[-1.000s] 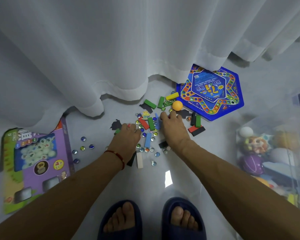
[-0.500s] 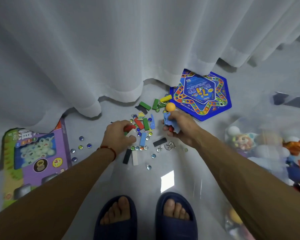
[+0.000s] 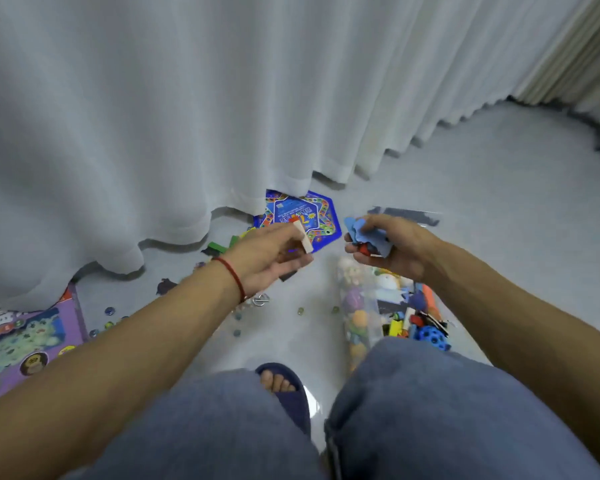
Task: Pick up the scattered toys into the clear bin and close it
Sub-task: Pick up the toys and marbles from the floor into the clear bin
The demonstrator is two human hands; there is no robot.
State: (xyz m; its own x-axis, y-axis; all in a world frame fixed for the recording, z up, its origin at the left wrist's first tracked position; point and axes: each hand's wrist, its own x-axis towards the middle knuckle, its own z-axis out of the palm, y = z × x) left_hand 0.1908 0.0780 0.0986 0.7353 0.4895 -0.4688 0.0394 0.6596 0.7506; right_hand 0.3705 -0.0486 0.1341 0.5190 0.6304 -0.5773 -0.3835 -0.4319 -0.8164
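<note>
Now my right hand (image 3: 392, 245) grips blue pieces (image 3: 366, 230) just above the clear bin (image 3: 368, 317), the nearer hand to it; my left hand (image 3: 274, 261), clutching a pale block (image 3: 305, 240), hangs leftward of the bin.

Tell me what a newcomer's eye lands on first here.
Two bare arms reach out at centre: the left hand grips a pale block, the right hand clutches blue pieces above the clear bin of toys. Behind them a white curtain drapes over a blue game board, with marbles strewn on the floor.
</note>
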